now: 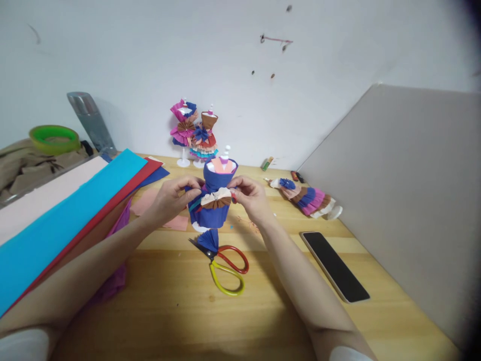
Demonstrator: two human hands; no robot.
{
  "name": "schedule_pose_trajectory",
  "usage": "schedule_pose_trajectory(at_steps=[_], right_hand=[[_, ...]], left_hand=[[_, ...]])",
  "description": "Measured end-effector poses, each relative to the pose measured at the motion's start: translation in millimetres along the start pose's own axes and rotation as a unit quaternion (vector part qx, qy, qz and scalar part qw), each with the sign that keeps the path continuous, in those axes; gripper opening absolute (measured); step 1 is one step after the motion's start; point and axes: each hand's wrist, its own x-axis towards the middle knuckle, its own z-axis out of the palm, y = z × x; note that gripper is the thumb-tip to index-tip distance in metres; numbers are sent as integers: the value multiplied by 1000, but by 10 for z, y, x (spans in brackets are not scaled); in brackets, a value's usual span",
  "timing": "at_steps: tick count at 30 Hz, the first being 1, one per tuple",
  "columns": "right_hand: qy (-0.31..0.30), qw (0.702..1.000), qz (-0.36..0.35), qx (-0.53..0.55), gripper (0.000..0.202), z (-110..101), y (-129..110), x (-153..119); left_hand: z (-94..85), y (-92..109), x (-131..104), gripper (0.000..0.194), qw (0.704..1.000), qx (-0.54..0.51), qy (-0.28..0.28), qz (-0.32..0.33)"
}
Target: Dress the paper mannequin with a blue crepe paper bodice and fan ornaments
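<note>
A miniature dress form (212, 217) in a blue paper dress stands upright in front of me, with a cream and brown pleated piece (217, 199) across its waist. At the left of the waist, my left hand (179, 194) is closed, thumb and fingers pinching the dress's edge. My right hand (249, 195) pinches at the other side, where a bit of red shows by the fingertips. What exactly lies between the fingers is too small to tell. Just below the form, scissors (210, 254) with red and yellow handles lie by a folded blue paper fan (211, 239).
Coloured paper sheets (86, 193) are stacked at left, near a green tape roll (54, 139) and a bottle (92, 122). Two dressed forms (185, 128) stand by the wall. Another dressed form (306, 199) lies at right, above a phone (335, 266). A partition (406, 165) borders the right.
</note>
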Motion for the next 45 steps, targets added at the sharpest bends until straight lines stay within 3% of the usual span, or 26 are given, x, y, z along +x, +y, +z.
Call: schedule_pose_trajectory(at_steps=[8, 20, 36, 41, 45], right_hand=[[2, 1000, -1, 11, 27, -30, 47, 24], [-5, 999, -4, 33, 26, -45, 109, 22], [-18, 1000, -26, 1, 31, -115, 41, 24], [-47, 998, -38, -10, 32, -195, -14, 32], [-33, 998, -50, -25, 32, -203, -18, 35]], left_hand=[[14, 17, 0, 12, 998, 34, 0, 59], [0, 15, -1, 12, 998, 24, -5, 56], [5, -10, 62, 10, 994, -93, 8, -49], [-4, -103, 63, 11, 989, -137, 5, -49], [-15, -146, 52, 10, 990, -135, -4, -45]])
